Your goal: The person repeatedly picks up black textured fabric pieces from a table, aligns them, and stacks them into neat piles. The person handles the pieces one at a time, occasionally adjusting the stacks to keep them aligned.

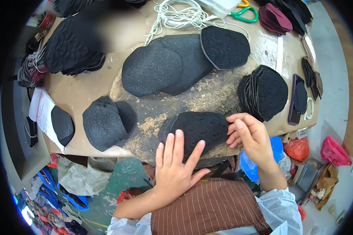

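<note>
A black quilted fabric piece with a rounded outline (206, 127) lies near the front edge of the worktable, over a worn, stained patch. My left hand (178, 162) rests on its left part, fingers spread and pressing flat. Beneath that hand, another dark layer shows at the piece's left edge. At the right edge, my right hand (251, 137) has its fingers loosely curled, fingertips by the border and the thumb apart from them. To the right stands a stack of similar quilted pieces (268, 94). Left of my hands is a pile of dark grey rounded pieces (104, 125).
Larger dark sheets (153, 70) and a quilted piece (225, 47) lie farther back. Behind them are tangled white cord (176, 17) and green-handled scissors (245, 15). A tall quilted stack (66, 49) stands at back left, a phone (294, 103) at right. Plastic bags (296, 149) sit below.
</note>
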Tool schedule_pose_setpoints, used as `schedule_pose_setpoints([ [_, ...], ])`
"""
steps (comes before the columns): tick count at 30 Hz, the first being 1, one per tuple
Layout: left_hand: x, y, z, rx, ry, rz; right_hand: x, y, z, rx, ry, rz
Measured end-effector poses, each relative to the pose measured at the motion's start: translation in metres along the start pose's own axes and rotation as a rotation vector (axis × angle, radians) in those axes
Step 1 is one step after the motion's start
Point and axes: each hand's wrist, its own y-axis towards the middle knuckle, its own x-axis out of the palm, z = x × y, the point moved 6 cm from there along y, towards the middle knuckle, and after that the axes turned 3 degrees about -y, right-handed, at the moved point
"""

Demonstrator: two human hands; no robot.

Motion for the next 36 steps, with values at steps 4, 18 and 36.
schedule_pose_setpoints([
  [4,0.000,-0.018,-0.006,0.071,-0.083,0.032,0.005,-0.005,-0.004,-0.257,-0.214,0.135],
  [18,-0.002,-0.016,-0.005,0.036,-0.030,0.033,-0.087,0.047,-0.120,-0.599,-0.966,0.392],
  [36,-0.010,-0.050,-0.020,0.009,-0.302,0.390,-0.101,-0.017,-0.084,-0.570,-0.807,0.519],
])
